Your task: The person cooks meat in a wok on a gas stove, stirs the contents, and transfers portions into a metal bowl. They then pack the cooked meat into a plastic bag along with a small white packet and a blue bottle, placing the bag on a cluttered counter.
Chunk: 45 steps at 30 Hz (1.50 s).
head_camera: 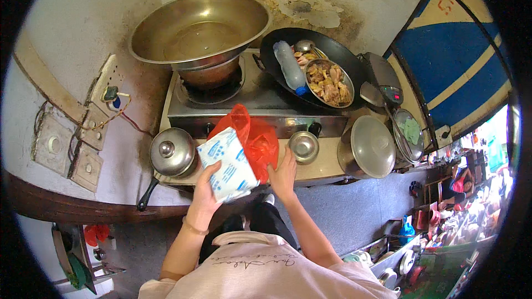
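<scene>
A white packet with blue print (228,170), soft-looking and flat-sided, is in my left hand (206,185), the thumb lying across its near face. Behind the packet a red plastic bag (259,145) is bunched up at the front of the stove, and the packet hides part of it. My right hand (284,174) is at the bag's right side, thumb against the red plastic and fingers stretched forward. Just beyond those fingertips is a small metal bowl (304,147) on the counter.
A wide metal basin (199,37) rests on a pot over the left burner. The black wok (332,43) holds a frozen-looking bottle (289,64) and a bowl of meat pieces (330,85). Lidded pots (170,153) (373,147) flank the counter front; a pan handle (147,194) juts over the edge.
</scene>
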Each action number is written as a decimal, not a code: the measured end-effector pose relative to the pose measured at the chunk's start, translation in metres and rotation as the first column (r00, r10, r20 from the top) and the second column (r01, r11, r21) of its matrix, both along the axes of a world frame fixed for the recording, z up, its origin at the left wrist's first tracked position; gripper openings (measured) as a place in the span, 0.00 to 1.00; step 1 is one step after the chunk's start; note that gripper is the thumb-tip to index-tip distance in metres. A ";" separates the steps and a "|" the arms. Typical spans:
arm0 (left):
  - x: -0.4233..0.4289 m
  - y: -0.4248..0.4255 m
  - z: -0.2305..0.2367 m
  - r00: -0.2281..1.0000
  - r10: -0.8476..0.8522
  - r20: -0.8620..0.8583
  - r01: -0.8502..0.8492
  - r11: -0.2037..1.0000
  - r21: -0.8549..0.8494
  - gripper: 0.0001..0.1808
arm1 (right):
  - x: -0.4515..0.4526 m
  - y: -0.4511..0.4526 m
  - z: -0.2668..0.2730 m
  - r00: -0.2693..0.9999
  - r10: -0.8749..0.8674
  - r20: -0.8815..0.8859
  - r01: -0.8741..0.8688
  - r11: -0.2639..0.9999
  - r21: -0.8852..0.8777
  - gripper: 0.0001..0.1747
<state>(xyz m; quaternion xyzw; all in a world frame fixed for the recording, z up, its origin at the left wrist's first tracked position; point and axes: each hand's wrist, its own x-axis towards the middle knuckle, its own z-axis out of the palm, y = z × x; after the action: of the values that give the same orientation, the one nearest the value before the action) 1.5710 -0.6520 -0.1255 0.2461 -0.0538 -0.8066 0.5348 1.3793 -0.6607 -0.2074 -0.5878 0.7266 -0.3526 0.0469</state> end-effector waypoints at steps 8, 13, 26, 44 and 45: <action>-0.091 -0.070 -0.054 0.999 -0.026 -0.035 0.024 0.998 -0.057 0.22 | -0.018 -0.062 -0.111 0.744 0.623 -0.240 -0.591 0.782 0.198 0.29; -0.104 -0.089 -0.089 0.933 0.179 0.311 -0.149 0.982 -0.115 0.20 | -0.017 -0.061 -0.090 0.888 0.340 0.310 -0.435 0.839 0.326 0.19; -0.033 -0.060 -0.080 -0.488 0.354 0.798 0.716 0.685 0.134 0.17 | -0.085 -0.070 -0.019 -0.286 0.031 0.958 -0.510 0.841 -0.180 0.11; -0.040 -0.097 -0.012 -0.061 -0.042 0.997 0.137 0.989 0.050 0.36 | -0.119 -0.075 0.074 0.808 0.444 0.388 -0.534 0.830 0.162 0.14; -0.044 -0.095 -0.009 -0.034 -0.017 0.999 0.154 0.988 0.022 0.35 | -0.122 -0.078 0.090 0.779 0.457 0.429 -0.553 0.824 0.127 0.13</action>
<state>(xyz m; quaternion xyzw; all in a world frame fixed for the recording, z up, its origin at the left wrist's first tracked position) 1.5270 -0.7472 -0.1346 0.7197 -0.4741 -0.4132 0.2943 1.2572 -0.7391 -0.1177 -0.6716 0.5552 -0.3411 0.3525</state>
